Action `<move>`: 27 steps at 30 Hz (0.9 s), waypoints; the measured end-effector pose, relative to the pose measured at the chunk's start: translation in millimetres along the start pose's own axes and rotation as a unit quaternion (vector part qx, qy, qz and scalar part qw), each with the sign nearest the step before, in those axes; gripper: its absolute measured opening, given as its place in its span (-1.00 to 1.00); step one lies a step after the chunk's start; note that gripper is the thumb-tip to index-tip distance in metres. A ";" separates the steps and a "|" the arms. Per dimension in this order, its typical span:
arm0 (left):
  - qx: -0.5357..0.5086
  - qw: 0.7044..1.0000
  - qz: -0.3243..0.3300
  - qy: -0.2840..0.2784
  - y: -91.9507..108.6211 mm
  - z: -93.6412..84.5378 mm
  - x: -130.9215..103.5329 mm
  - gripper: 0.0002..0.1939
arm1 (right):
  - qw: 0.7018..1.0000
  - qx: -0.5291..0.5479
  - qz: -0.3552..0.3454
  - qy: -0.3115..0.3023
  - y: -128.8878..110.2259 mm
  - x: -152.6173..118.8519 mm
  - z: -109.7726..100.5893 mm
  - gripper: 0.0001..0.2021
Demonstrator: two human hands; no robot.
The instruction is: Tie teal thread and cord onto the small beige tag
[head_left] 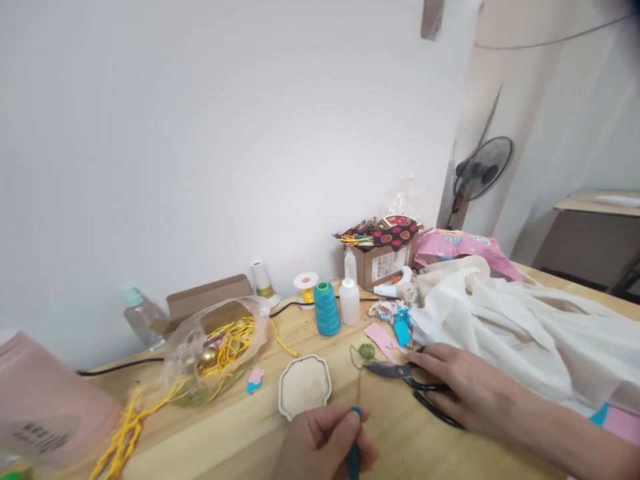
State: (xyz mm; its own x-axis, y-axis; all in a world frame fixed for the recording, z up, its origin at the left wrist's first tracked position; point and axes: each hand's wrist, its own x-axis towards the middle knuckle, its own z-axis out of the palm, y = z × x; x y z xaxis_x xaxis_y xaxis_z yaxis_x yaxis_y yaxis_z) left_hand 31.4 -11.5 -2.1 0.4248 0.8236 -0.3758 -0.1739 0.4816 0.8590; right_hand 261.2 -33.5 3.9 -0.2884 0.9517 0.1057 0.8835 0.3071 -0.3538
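Note:
At the bottom centre, my left hand is closed in a pinch on a slim teal piece. A green thread runs up from near my fingertips to a small green ball of thread. To the right, my right hand is closed over the black handles of a pair of scissors, which rest on the table with the blades pointing left. Just beyond my left hand lies a cream, scallop-edged frame-shaped piece. A pink strip lies behind the scissors.
A teal thread cone and white squeeze bottle stand behind. On the left are a clear bag of yellow cords and a pink container. White cloth covers the right side, near a cardboard box.

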 end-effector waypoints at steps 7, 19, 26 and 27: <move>-0.172 0.984 0.027 0.043 7.8 -2.4 -1.4 -0.76 | 0.970 0.241 -0.029 -0.026 -50.8 9.1 26.6 -0.58; -0.302 0.915 0.195 0.183 28.8 -28.4 -4.1 -0.76 | 0.930 0.359 0.007 -0.080 -91.2 50.6 45.8 -0.57; -0.015 0.882 0.399 0.248 36.2 -41.4 -16.3 -0.56 | 0.993 0.012 -0.112 -0.036 -103.5 68.0 7.5 -0.70; 0.078 0.887 0.395 0.224 33.3 -39.1 -17.4 -0.54 | 0.992 -0.012 -0.121 -0.040 -106.4 71.1 3.1 -0.72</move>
State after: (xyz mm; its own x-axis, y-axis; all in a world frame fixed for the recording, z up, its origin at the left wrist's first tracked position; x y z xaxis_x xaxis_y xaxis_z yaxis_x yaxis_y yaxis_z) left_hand -16.5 1.9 19.5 -0.1768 0.9389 0.2953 -0.1198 -0.3183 0.9404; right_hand 145.5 1.5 46.2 -0.5208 0.8467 0.1094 0.7932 0.5272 -0.3047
